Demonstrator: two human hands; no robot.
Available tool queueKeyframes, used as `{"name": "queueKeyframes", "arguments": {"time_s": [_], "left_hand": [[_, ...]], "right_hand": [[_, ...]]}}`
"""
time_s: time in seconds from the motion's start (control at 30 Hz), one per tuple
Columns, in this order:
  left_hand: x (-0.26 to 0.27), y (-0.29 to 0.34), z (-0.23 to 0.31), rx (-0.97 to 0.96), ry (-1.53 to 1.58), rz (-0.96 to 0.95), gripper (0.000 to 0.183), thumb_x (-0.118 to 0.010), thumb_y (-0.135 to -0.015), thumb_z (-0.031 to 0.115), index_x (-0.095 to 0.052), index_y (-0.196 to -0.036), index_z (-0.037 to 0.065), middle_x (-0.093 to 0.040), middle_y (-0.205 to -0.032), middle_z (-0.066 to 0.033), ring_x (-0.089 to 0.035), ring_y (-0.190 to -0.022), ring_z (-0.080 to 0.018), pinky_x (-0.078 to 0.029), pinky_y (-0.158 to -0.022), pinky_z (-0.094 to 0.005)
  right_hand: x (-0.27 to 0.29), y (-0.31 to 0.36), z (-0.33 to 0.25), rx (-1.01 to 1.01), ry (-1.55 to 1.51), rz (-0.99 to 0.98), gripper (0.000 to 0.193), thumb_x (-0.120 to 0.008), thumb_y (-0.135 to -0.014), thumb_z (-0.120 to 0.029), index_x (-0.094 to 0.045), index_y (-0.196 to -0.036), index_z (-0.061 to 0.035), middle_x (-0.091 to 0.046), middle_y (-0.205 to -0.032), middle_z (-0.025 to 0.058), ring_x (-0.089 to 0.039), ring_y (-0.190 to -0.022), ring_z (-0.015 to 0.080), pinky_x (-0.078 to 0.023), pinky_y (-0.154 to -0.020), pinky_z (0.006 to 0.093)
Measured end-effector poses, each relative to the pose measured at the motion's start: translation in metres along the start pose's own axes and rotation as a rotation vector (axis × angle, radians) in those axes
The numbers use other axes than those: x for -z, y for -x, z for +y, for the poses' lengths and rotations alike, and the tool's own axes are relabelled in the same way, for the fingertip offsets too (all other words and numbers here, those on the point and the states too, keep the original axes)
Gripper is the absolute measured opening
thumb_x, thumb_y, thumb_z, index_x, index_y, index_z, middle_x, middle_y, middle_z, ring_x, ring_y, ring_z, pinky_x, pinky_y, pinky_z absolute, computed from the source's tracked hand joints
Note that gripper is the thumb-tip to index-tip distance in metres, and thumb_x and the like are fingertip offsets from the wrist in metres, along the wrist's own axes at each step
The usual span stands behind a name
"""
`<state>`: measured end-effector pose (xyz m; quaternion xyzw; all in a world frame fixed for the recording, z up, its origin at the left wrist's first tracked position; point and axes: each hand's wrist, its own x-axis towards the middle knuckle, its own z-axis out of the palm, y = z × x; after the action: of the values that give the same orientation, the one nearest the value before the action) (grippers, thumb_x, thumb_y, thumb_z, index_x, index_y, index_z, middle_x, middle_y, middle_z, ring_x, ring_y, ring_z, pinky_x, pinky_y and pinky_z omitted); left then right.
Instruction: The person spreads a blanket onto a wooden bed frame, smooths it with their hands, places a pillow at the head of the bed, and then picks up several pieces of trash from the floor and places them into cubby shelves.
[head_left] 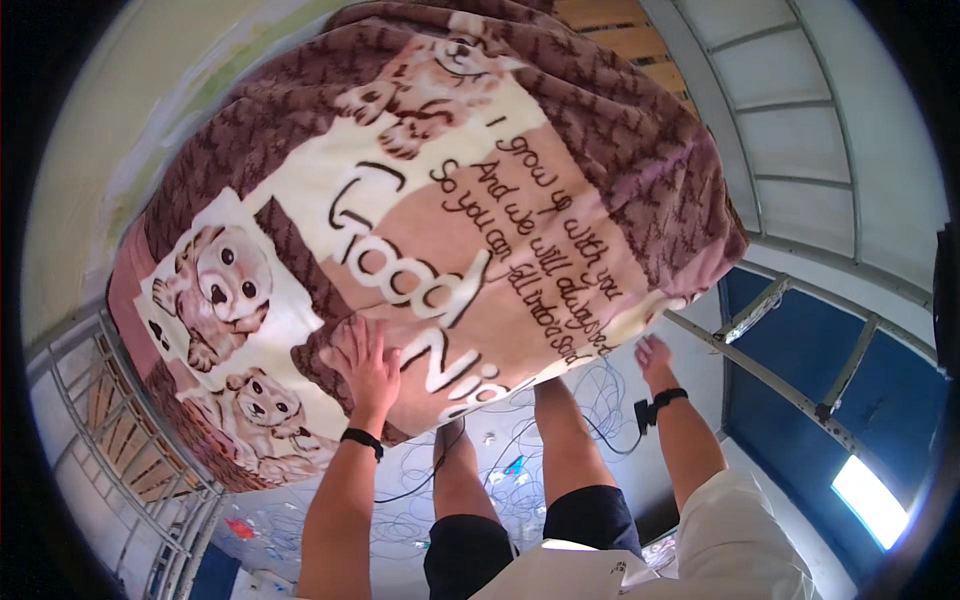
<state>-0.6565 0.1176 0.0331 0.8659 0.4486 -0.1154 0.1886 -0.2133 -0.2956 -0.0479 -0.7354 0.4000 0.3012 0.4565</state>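
Observation:
A thick plush blanket (590,255) in brown, cream and tan is spread over a bed. It is printed with puppy pictures and large lettering. My left hand (362,362) lies flat on its near part, fingers spread, beside a printed puppy. Just off the blanket's near right edge is my right hand (655,358), its fingers slightly bent and apart, with nothing visible in them. Creases run across the blanket's far end, while its near edge hangs over the bedside.
Wooden slats (625,40) show beyond the blanket's far right corner. Metal bed rails (120,440) stand on the left, and a metal ladder frame (800,180) rises on the right. Below my legs, the patterned floor (400,530) has small scraps and a dark cable (405,493).

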Motion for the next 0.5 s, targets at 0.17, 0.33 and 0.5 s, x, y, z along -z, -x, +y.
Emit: {"name": "queueKeyframes", "arguments": {"time_s": [0.17,0.33,0.5], "left_hand": [[0.011,-0.058,-0.031,0.162,0.122,0.112,0.059,-0.052,-0.091,0.037,-0.034,-0.145,0.021,-0.017,-0.155,-0.0135,-0.014,-0.141,-0.042,-0.014,-0.108,-0.0647],[0.036,-0.157,0.003,0.075,0.041,0.135,0.058,-0.048,-0.093,0.041,-0.032,-0.146,0.024,-0.016,-0.156,-0.0124,-0.014,-0.141,-0.042,-0.01,-0.11,-0.0639],[0.046,-0.268,0.046,0.049,0.052,0.244,0.062,-0.047,-0.094,0.042,-0.025,-0.149,0.024,-0.006,-0.158,-0.0127,-0.003,-0.143,-0.0414,-0.002,-0.111,-0.0612]], "right_hand": [[-0.066,0.098,-0.01,-0.233,1.403,-0.801,0.023,-0.056,-0.09,-0.022,-0.065,-0.102,-0.0053,-0.07,-0.093,0.0101,-0.069,-0.081,0.0218,-0.054,-0.062,0.031],[-0.222,0.257,-0.142,0.135,1.325,-1.242,0.024,-0.06,-0.089,-0.023,-0.066,-0.101,-0.0042,-0.07,-0.092,0.0087,-0.068,-0.08,0.0153,-0.053,-0.067,0.0266],[-0.397,0.26,-0.272,1.112,1.063,-0.753,0.032,-0.056,-0.089,-0.031,-0.066,-0.096,-0.0013,-0.068,-0.083,0.0115,-0.065,-0.074,0.0169,-0.05,-0.064,0.0295]]}}
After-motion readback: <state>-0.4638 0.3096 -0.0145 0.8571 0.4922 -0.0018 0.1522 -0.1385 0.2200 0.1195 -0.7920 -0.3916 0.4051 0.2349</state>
